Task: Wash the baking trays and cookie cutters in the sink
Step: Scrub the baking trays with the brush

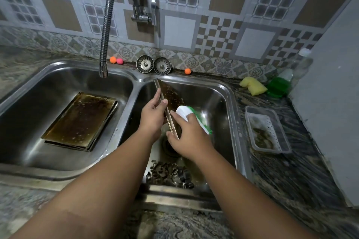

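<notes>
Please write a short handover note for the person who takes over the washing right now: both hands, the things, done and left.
Left hand: holds the baking tray on edge in the right basin.
Right hand: holds the scrub brush against that tray.
Stacked trays, still stained, lie in the left basin.
Cookie cutters sit at the near end of the right basin.
Faucet shows no water.
Done: nothing looks clean yet. Left: all trays, cutters.

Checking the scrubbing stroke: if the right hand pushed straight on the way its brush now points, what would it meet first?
Probably the browned face of the tray that the left hand holds on edge; the right hand presses its brush there. Depth is unclear.
</notes>
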